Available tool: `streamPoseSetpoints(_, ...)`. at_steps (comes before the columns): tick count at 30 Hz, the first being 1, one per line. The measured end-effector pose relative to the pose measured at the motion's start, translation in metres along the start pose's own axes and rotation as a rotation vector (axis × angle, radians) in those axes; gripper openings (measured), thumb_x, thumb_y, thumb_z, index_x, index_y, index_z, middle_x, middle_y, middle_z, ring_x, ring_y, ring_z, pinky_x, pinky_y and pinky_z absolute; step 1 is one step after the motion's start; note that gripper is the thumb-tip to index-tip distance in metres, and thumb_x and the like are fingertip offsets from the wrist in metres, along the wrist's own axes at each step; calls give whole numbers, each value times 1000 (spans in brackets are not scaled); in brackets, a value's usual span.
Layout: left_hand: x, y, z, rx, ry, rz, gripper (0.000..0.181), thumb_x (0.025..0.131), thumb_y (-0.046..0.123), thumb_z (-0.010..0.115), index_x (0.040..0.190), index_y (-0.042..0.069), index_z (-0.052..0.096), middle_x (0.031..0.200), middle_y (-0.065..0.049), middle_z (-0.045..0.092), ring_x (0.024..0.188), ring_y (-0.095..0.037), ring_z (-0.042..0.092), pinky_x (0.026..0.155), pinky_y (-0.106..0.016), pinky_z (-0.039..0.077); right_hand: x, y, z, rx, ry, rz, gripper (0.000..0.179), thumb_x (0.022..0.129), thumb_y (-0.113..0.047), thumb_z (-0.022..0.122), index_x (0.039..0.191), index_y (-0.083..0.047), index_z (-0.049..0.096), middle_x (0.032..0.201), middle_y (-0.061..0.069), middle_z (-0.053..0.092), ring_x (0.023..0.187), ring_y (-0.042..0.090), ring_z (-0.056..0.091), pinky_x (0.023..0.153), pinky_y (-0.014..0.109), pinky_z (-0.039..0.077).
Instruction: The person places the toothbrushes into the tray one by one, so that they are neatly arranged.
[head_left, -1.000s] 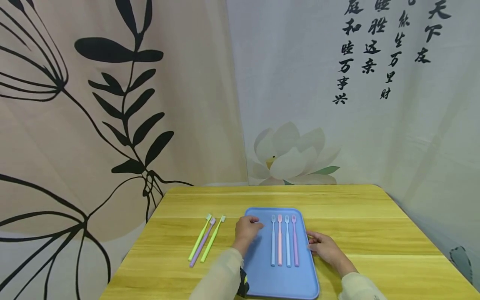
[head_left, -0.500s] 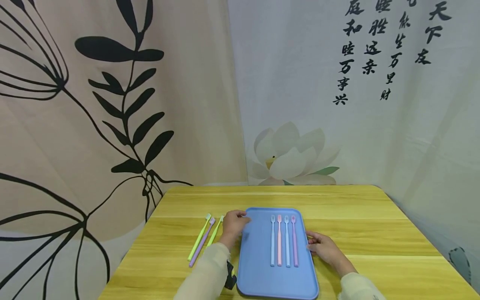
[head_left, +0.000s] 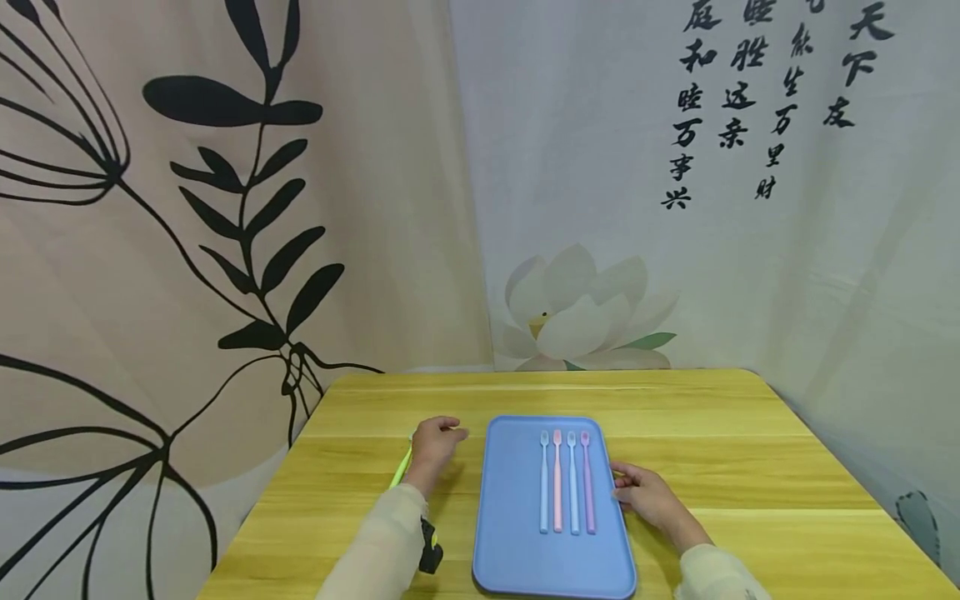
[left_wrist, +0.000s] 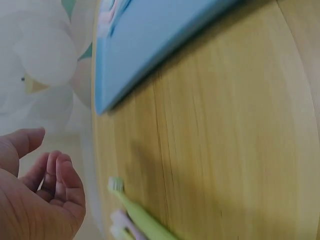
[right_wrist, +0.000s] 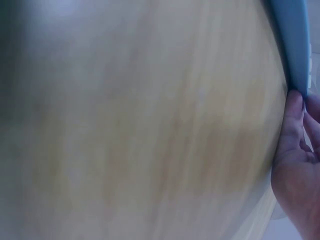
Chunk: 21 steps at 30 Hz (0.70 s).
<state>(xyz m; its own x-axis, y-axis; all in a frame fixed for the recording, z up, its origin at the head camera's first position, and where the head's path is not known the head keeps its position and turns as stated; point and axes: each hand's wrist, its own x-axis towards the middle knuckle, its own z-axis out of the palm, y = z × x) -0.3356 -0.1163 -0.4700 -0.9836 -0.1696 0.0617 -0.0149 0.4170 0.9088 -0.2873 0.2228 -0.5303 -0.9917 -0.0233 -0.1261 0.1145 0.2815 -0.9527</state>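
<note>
My left hand [head_left: 437, 448] is raised over the toothbrushes left of the tray, its fingers loosely bent and holding nothing. It hides most of them in the head view, leaving part of a lime-green toothbrush [head_left: 401, 468] showing. In the left wrist view a green toothbrush [left_wrist: 145, 218] lies beside a purple toothbrush [left_wrist: 128, 224], with another pale brush head at the frame's bottom. My right hand [head_left: 651, 500] holds the right rim of the blue tray [head_left: 517, 550], thumb and fingertips at the edge. Inside, side by side, lie a light-blue [head_left: 543, 492], a pink [head_left: 557, 492], another light-blue [head_left: 573, 492] and a purple toothbrush [head_left: 588, 492].
The wooden table [head_left: 720, 467] extends to both sides of the tray. A printed curtain [head_left: 405, 208] hangs behind its far edge. A black wrist camera [head_left: 430, 548] sits at my left sleeve.
My left hand has moved left, from over the tray's left side to above the toothbrushes on the table. My right hand stays at the tray's right rim.
</note>
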Motion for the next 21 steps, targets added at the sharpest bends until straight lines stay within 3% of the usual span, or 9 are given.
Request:
streamPoseSetpoints(13, 14, -28, -51, 27, 92, -32, 32, 82, 21, 67, 108, 3, 64, 104, -13, 58, 94, -27, 53, 76, -39, 46, 0, 1, 1, 17, 3, -16, 47, 81, 8, 54, 127, 7, 46, 93, 13, 51, 84, 22, 53, 70, 35, 50)
streamPoseSetpoints(21, 15, -44, -74, 76, 131, -52, 33, 81, 20, 68, 108, 2, 64, 105, -14, 59, 93, -27, 52, 74, -39, 44, -1, 0, 1, 27, 3, -9, 47, 81, 8, 54, 127, 6, 46, 94, 14, 51, 85, 22, 52, 71, 36, 50)
